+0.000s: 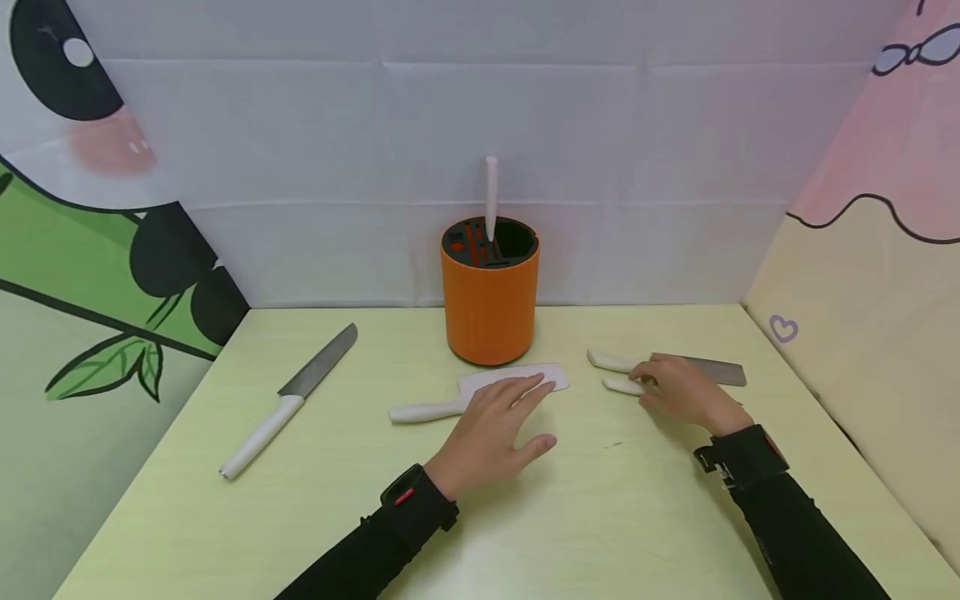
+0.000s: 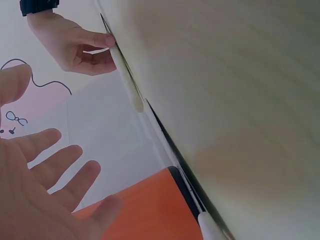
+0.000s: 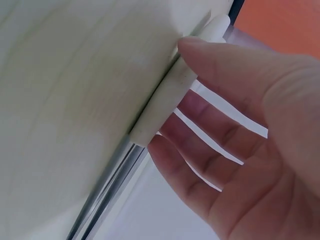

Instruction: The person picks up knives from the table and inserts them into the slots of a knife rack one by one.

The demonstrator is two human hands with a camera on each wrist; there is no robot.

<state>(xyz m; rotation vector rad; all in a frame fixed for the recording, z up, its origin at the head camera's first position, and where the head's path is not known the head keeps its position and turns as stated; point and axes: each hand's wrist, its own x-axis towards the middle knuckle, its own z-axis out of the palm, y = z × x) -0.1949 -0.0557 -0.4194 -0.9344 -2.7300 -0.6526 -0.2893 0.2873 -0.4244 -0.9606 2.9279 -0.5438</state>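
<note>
Head view: L hand (image 1: 491, 437) is centre of the pale table (image 1: 570, 533), fingers straight & spread, gripping nothing; it covers part of the white cleaver (image 1: 513, 381), which lies flat w/ its handle to the left. R hand (image 1: 690, 392) is over on the right side of the table, w/ fingertips on the white handle of a small knife (image 1: 621, 386); most of that knife is hidden under the hand. Second knife (image 1: 716, 371) lies just behind it, approx. parallel, handle left & squarish blade end right. Big knife (image 1: 288, 400) is alone at far left, lying diag., blade tip toward the back. Orange knife block (image 1: 491, 308) stands upright at back centre, behind the cleaver, w/ dark slotted top & a white stick-like handle (image 1: 491, 196) poking up; a printed cloth (image 1: 600, 150) hangs behind. L wrist view: L hand's fingers are apart, bent only slightly, palm bare, w/ a gap btwn them & the table; R hand shows at upper left, at a white handle. R wrist view: R hand pinches the small knife's handle, thumb one side, fingers the other; handle is right by the tabletop, w/ 2 blades side by side below it.
</note>
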